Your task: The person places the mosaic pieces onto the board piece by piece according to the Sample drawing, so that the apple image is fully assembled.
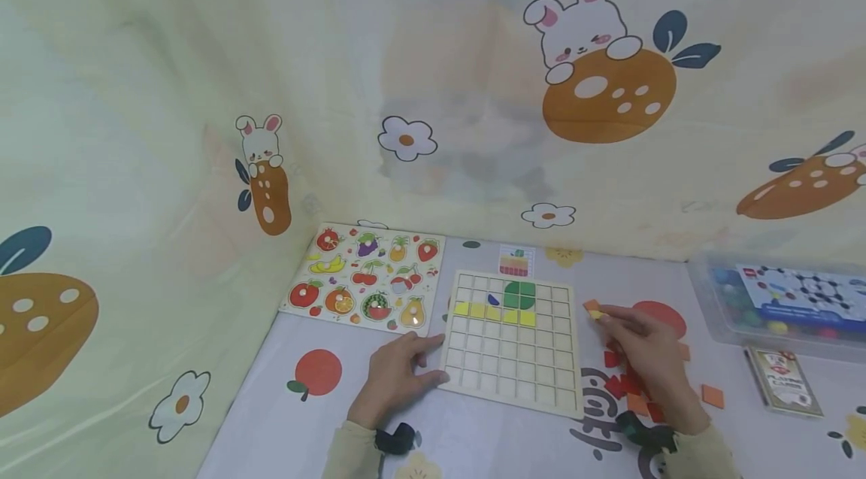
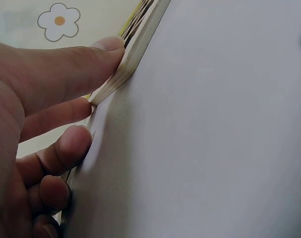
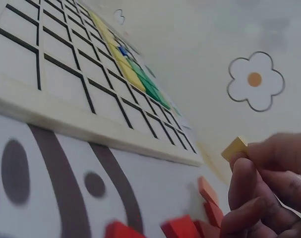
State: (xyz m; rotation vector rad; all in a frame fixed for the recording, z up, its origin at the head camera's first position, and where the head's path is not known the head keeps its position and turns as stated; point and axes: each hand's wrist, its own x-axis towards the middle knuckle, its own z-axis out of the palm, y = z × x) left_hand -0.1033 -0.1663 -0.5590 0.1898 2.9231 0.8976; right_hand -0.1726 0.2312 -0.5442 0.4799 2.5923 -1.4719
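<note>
A pale wooden grid board [image 1: 509, 374] lies in front of me, with a row of yellow tiles [image 1: 495, 312], a green patch of rounded tiles [image 1: 519, 295] and a small blue piece [image 1: 493, 300] in it. My left hand [image 1: 401, 376] touches the board's left edge, index finger and thumb spread along it. Just off the right edge, my right hand [image 1: 646, 347] pinches a small yellow tile [image 3: 235, 149] between thumb and fingertips. An orange tile [image 1: 591, 304] shows right at those fingertips in the head view. Red tiles [image 1: 614, 386] and other orange tiles [image 1: 713, 395] lie scattered under and around the right hand.
A fruit puzzle board [image 1: 368, 276] lies at the back left. Behind the grid stands or lies a small picture card [image 1: 516, 261]. To the right are a clear plastic box [image 1: 717, 328] of coloured balls and a small flat pack [image 1: 785, 383]. Printed cloth walls [image 1: 460, 186] rise behind and left.
</note>
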